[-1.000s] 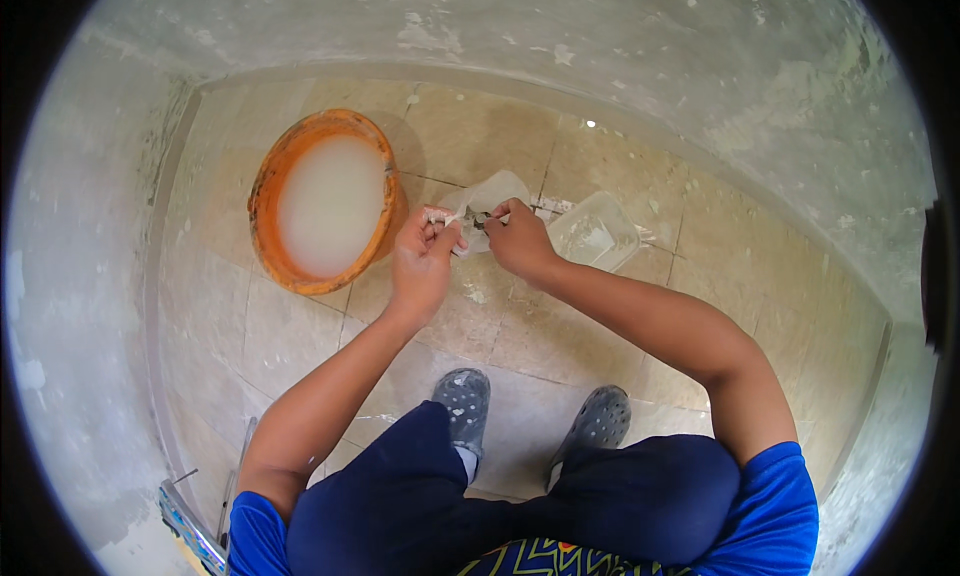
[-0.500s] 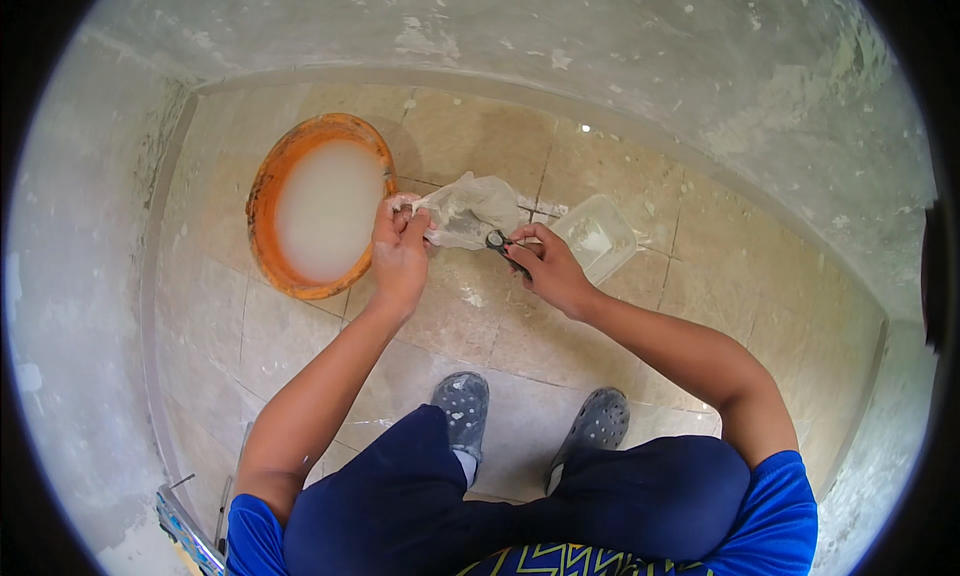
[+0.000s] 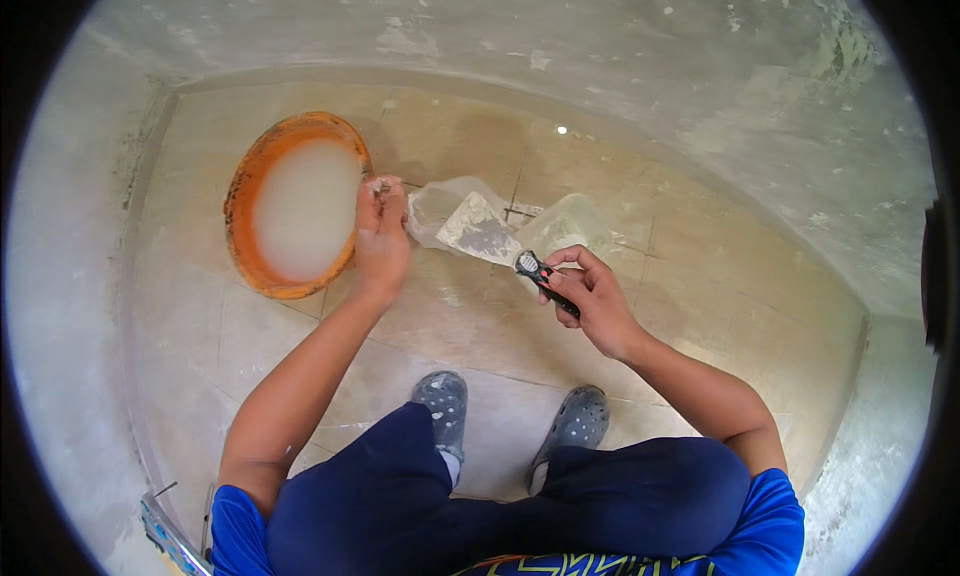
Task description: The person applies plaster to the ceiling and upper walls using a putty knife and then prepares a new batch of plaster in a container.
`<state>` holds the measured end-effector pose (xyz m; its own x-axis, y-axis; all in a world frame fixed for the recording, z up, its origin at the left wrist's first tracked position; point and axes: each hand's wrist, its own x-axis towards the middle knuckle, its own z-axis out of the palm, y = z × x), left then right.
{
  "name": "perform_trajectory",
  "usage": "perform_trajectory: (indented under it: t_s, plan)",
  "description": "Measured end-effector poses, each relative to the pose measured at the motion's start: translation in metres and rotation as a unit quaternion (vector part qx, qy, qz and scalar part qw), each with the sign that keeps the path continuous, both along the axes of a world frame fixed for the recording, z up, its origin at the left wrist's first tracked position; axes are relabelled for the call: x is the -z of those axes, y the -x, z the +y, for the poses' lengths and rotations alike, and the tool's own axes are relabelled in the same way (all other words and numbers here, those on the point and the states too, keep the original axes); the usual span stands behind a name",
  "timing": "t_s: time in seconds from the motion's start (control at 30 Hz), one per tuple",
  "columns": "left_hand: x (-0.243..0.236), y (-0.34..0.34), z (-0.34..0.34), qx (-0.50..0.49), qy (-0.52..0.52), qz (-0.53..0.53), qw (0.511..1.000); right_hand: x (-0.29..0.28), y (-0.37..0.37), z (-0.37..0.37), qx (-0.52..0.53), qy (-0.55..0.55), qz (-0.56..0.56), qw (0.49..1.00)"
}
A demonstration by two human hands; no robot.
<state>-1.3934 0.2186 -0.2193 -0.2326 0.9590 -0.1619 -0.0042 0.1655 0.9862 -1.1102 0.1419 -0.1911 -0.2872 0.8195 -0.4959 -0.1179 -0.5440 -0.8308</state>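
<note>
My right hand [image 3: 590,301] grips the black handle of a putty knife [image 3: 480,228]. The knife's wide blade, smeared with whitish paste, points up and left. Behind that blade hangs a translucent plastic bag [image 3: 430,208]; my left hand [image 3: 382,226] is closed at its left edge, with white residue on the fingertips. Part of the bag is hidden by the blade. Just left of this hand stands an orange basin [image 3: 243,206] with cloudy whitish liquid [image 3: 305,211] in it.
A clear plastic container [image 3: 585,221] lies on the tiled floor [image 3: 480,326] beyond my right hand. Grey, patchy walls [image 3: 620,56] enclose the corner. My feet in grey clogs [image 3: 440,411] are below my hands. A metal object [image 3: 175,536] shows at the lower left.
My right hand has drawn the putty knife down and right, so its blade now shows in front of the bag. The whole view has shifted slightly, with the basin further left.
</note>
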Motion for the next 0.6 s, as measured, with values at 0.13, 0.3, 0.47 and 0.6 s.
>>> perform_trajectory:
  t_s: [0.13, 0.3, 0.47, 0.6]
  plan:
    - [0.014, -0.001, 0.012, -0.017, -0.113, 0.011, 0.993, -0.008, -0.034, -0.013, 0.043, -0.010, -0.009, 0.999]
    - [0.010, -0.016, 0.018, 0.059, -0.165, 0.058, 0.983, 0.013, -0.083, -0.030, 0.140, -0.036, -0.053, 0.988]
    - [-0.005, -0.038, 0.009, 0.172, -0.159, 0.108, 0.966, 0.042, -0.090, -0.058, 0.150, 0.054, -0.121, 0.980]
    - [-0.003, -0.040, 0.007, 0.259, -0.241, 0.221, 0.909, 0.057, -0.089, -0.064, 0.152, 0.060, -0.134, 0.977]
